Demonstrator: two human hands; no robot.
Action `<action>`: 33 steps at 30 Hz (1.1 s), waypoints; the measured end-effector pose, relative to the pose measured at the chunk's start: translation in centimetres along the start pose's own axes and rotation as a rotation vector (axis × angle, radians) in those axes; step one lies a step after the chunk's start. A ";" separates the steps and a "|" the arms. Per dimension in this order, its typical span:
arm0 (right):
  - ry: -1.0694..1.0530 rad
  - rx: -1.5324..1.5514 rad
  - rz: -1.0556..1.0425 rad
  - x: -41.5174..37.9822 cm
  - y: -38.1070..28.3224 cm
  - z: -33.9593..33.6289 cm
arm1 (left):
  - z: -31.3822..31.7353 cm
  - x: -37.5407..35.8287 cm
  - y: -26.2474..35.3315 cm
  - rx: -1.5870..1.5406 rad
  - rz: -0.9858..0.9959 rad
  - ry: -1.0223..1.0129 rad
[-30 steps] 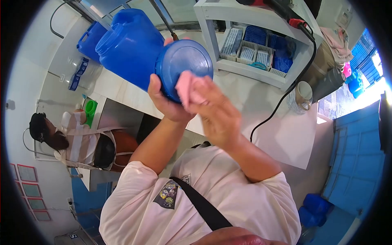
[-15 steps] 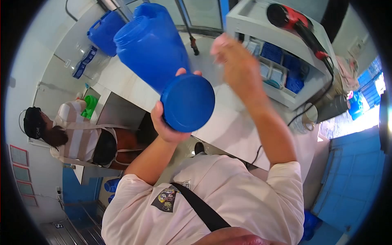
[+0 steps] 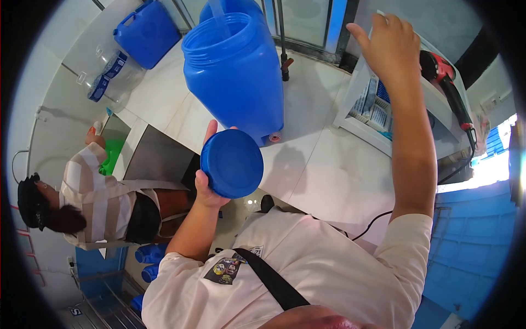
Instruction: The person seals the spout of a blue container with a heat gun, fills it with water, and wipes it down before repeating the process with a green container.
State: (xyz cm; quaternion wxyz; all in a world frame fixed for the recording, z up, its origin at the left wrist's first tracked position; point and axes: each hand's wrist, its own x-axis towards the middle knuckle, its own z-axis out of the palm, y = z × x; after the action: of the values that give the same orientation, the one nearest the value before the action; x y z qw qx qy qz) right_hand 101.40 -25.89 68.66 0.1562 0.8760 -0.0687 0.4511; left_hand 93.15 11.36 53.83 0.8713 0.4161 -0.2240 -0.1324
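A round blue screw lid [image 3: 232, 163] is gripped at its edge by my left hand [image 3: 207, 189], with the fingers behind it and the thumb at the near side. Beyond it, a large blue water jug [image 3: 235, 82] stands upright on the counter, its threaded mouth uncovered. A pale translucent column [image 3: 220, 19] runs down into that mouth. My right hand [image 3: 392, 46] is raised in front of the white shelf unit [image 3: 342, 112], its thumb spread away from the fingers. A small white bit shows at its fingertips.
Another blue jug [image 3: 147, 34] and clear plastic bottles [image 3: 112, 79] stand at the back left. A red and black heat gun [image 3: 446, 82] lies on the shelf unit, its cord trailing down. At left, a person [image 3: 104, 192] works beside a green container [image 3: 112, 156].
My right hand has moved right and up to the shelf unit. The lid in my left hand has shifted slightly left and down. A translucent column now shows in the jug's mouth.
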 end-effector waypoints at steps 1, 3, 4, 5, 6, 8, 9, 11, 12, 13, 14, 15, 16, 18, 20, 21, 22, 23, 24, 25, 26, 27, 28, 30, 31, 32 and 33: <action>0.018 0.114 -0.032 0.8 -1.7 0.1 | -0.9 0.0 0.0 -0.037 -0.021 0.032; -0.058 0.212 -0.115 1.4 -4.9 3.0 | -2.7 -0.2 0.0 -0.024 -0.056 0.058; -0.126 0.314 -0.194 1.4 -6.5 4.9 | -3.6 -0.4 0.0 -0.005 -0.085 0.079; -0.242 0.288 -0.195 1.1 -8.4 6.6 | -4.5 -0.5 -0.2 -0.011 -0.097 0.076; -0.356 0.262 -0.196 0.5 -10.1 8.6 | -5.5 -0.7 -0.4 0.029 -0.118 0.090; -0.581 0.163 -0.196 -1.4 -12.9 14.7 | -7.5 -1.0 -1.4 0.063 -0.149 0.101; -0.591 0.157 -0.189 -2.6 -13.9 16.8 | -8.6 -1.2 -2.2 0.106 -0.177 0.126; -0.694 0.236 -0.139 -4.7 -15.5 19.5 | -10.5 -1.7 -3.3 0.215 -0.240 0.167; -0.706 0.232 -0.131 -5.3 -16.0 20.6 | -11.0 -1.7 -3.8 0.212 -0.254 0.163; -0.708 0.250 -0.125 -5.9 -16.4 21.5 | -11.3 -1.6 -4.3 0.278 -0.250 0.125; -0.712 0.269 -0.121 -6.6 -16.7 22.3 | -11.5 -1.6 -4.9 0.343 -0.247 0.088; -0.683 0.151 -0.198 -7.5 -16.7 23.1 | -11.5 -1.6 -5.4 0.392 -0.248 0.047; -0.696 0.150 -0.194 -8.0 -16.9 23.2 | -11.9 -1.3 -6.3 0.388 -0.262 0.046; -0.677 0.265 -0.088 -8.2 -16.8 23.1 | -12.8 -0.6 -8.8 0.734 -0.106 -0.228; -0.736 0.290 0.017 -8.9 -16.5 23.1 | -11.8 0.4 -10.9 0.764 -0.062 -0.288; -0.790 0.323 0.120 -9.3 -16.3 23.2 | -11.1 0.8 -11.9 0.800 -0.018 -0.343; -0.784 0.307 0.134 -9.7 -16.2 23.7 | -10.3 1.2 -12.9 0.790 -0.011 -0.362; -0.800 0.400 0.211 -10.3 -16.3 24.4 | -9.4 1.6 -13.9 0.775 -0.037 -0.357; -0.810 0.491 0.292 -10.8 -16.1 25.2 | -8.5 2.1 -15.0 0.760 -0.061 -0.357; -0.801 0.472 0.314 -11.4 -16.1 26.3 | -7.5 2.4 -15.7 0.760 -0.084 -0.380; -0.647 0.647 0.270 -11.8 -16.0 27.6 | -6.8 2.8 -16.5 0.750 -0.080 -0.408; -0.487 0.813 0.218 -11.9 -15.4 28.2 | -6.3 3.1 -17.4 0.807 -0.064 -0.428; -0.480 0.795 0.233 -11.3 -14.5 26.6 | -5.7 3.3 -18.1 0.866 -0.046 -0.447; -0.342 0.919 0.232 -8.5 -13.1 20.1 | -4.8 3.7 -18.9 0.978 0.018 -0.471; -0.261 0.864 0.166 -7.5 -11.9 17.0 | -4.5 3.7 -19.0 1.096 0.081 -0.473; -0.183 0.808 0.098 -6.6 -10.4 13.9 | -4.1 3.7 -18.7 1.091 0.084 -0.488; -0.120 0.736 0.113 -5.7 -8.9 10.5 | -3.6 3.5 -17.6 1.133 0.068 -0.511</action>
State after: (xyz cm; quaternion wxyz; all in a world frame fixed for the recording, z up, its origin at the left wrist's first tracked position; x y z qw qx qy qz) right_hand 108.52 -21.17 56.43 -0.1986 0.8932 0.0409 0.4013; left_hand 97.22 1.38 38.99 0.4377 0.7617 -0.4739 -0.0606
